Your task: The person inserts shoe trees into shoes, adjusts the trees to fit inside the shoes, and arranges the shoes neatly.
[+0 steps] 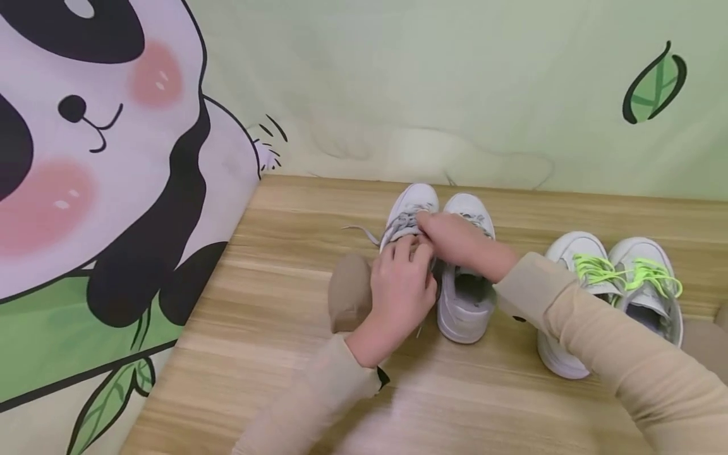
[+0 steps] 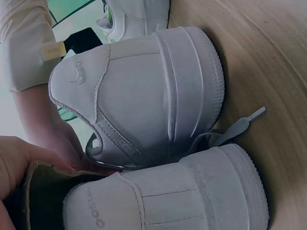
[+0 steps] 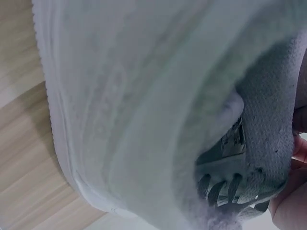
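Note:
Both hands meet over a white shoe (image 1: 409, 199) with grey laces, the left one of a pair. My right hand (image 1: 461, 240) reaches across its mate, a second white shoe (image 1: 463, 316), and pinches the grey shoelace (image 1: 406, 221) near the eyelets. Bent fingers of my left hand (image 1: 400, 287) rest at the shoe's tongue and opening; what lies under them is hidden. One lace end trails to the left on the floor. Another lace end (image 2: 240, 125) hangs between the two heels in the left wrist view. A shoe side (image 3: 120, 110) fills much of the right wrist view.
Another pair of white shoes (image 1: 574, 246) with neon green laces (image 1: 594, 268) stands to the right, partly behind my right sleeve. The wood-look surface (image 1: 273, 284) ends at a pale green backdrop (image 1: 432, 76) with a panda drawing (image 1: 227, 145). A brown knee (image 1: 349, 291) is beside my left hand.

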A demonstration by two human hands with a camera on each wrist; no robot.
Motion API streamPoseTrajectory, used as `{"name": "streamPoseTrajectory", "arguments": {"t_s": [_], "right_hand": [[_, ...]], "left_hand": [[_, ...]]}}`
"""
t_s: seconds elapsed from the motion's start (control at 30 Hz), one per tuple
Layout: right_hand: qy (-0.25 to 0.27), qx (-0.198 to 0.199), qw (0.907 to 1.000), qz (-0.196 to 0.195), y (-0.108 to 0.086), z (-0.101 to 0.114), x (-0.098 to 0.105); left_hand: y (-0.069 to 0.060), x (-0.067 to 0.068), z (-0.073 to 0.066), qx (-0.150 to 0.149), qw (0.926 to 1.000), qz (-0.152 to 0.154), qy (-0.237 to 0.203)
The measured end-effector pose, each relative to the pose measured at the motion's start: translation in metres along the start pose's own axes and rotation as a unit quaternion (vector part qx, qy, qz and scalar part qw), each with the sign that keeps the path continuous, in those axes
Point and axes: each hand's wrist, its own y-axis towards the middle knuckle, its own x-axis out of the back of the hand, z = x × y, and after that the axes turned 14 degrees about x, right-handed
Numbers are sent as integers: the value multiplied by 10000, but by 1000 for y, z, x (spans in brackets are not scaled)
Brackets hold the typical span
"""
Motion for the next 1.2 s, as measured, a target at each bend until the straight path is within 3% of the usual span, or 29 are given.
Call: {"name": "streamPoseTrajectory", "arguments": {"t_s": [0.47, 0.7, 0.87, 1.0, 1.2], "right_hand": [[11, 282, 9996, 43, 4, 2, -2], [36, 361, 9993, 104, 2, -1, -6], [99, 293, 9995, 57, 2, -4, 1], [72, 332, 9994, -43, 0, 0, 8], [100, 501, 9987, -33, -4, 18, 24]], "left_hand": [[-2, -6, 6, 253, 9994, 47, -238], [-4, -14, 8, 160, 9994, -149, -267], [4, -15, 7, 21, 9991, -321, -261], [7, -10, 6, -107, 9991, -362, -195], [8, 10, 2, -5, 9990, -440, -38]]}}
